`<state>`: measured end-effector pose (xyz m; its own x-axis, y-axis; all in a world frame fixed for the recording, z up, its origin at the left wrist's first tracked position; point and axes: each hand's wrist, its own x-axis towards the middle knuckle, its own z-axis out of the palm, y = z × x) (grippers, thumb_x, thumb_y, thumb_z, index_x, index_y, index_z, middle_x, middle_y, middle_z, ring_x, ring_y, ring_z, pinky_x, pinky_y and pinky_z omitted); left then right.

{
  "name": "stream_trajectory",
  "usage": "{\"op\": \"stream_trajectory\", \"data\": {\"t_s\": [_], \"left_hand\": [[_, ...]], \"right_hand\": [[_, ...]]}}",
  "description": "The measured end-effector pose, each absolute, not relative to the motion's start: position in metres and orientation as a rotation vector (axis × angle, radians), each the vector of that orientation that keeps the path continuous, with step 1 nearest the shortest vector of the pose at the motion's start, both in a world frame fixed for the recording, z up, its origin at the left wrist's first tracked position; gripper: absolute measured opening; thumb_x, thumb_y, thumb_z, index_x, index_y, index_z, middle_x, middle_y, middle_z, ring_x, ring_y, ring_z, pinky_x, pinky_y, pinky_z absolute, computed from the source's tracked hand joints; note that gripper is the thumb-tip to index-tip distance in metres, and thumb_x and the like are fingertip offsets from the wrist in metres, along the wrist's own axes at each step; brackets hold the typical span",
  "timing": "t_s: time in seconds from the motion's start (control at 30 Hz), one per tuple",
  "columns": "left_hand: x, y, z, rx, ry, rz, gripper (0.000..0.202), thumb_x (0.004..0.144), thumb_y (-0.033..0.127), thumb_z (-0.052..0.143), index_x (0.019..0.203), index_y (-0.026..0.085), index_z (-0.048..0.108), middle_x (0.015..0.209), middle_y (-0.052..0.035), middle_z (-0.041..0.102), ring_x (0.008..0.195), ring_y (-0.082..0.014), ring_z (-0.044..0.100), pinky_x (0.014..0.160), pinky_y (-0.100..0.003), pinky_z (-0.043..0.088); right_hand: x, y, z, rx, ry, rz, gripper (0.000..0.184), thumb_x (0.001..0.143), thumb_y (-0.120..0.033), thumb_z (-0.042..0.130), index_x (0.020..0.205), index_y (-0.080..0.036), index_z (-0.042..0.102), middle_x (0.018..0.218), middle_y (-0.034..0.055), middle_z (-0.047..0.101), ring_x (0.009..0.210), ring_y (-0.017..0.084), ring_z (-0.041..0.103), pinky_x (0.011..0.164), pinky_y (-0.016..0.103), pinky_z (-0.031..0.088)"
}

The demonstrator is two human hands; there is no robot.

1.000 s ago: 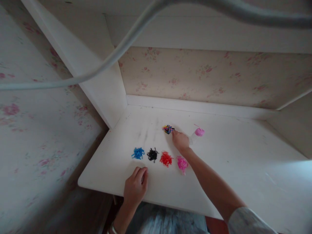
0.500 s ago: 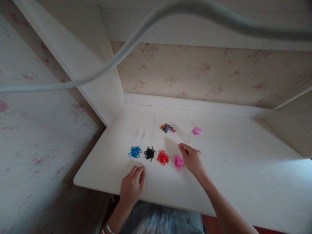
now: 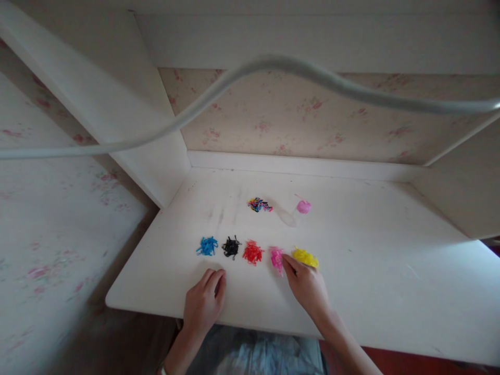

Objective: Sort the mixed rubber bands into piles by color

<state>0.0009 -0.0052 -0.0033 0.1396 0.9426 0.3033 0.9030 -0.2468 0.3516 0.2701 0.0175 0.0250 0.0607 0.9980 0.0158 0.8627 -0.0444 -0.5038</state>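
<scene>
Right hand has moved down and in to the pink pile since half a second ago; yellow pile, hidden behind that hand then, now shows. Pink pile sits on the white table, fourth from left in the front row. Right fingertips at its right edge, thumb and index pinched together; can't tell if a band is between them. Yellow pile just beside, partly behind the hand. Leftward of pink: red pile, black pile, blue pile, all apart. Left hand rests near the table's front edge below blue and black, fingers curled in; can't tell if anything's inside. Farther back: mixed-colour pile, pink item to its right. Behind: floral wallpaper. White cable crosses the upper view.
</scene>
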Motion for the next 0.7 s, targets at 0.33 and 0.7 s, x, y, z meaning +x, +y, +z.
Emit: {"op": "stream_trajectory", "data": {"t_s": [0.33,0.7], "left_hand": [[0.01,0.011,0.016,2.193,1.707,0.77,0.021,0.092,0.029,0.042,0.095,0.022,0.062,0.084,-0.002,0.063,0.068,-0.0107,0.06,0.063,-0.02,0.047],[0.058,0.149,0.051,2.285,1.672,0.54,0.022,0.088,0.028,0.046,0.088,0.023,0.067,0.091,-0.0018,0.065,0.081,-0.0128,0.061,0.078,-0.023,0.045]], "right_hand": [[0.29,0.003,0.021,-1.914,-1.527,0.446,0.045,0.089,-0.053,0.041,0.099,-0.023,0.072,0.09,0.0046,0.074,0.071,0.018,0.069,0.065,0.024,0.048],[0.327,-0.028,0.002,-2.124,-1.018,0.643,0.059,0.08,-0.066,0.044,0.105,-0.02,0.07,0.084,0.0054,0.072,0.072,0.02,0.065,0.06,0.023,0.044]]}}
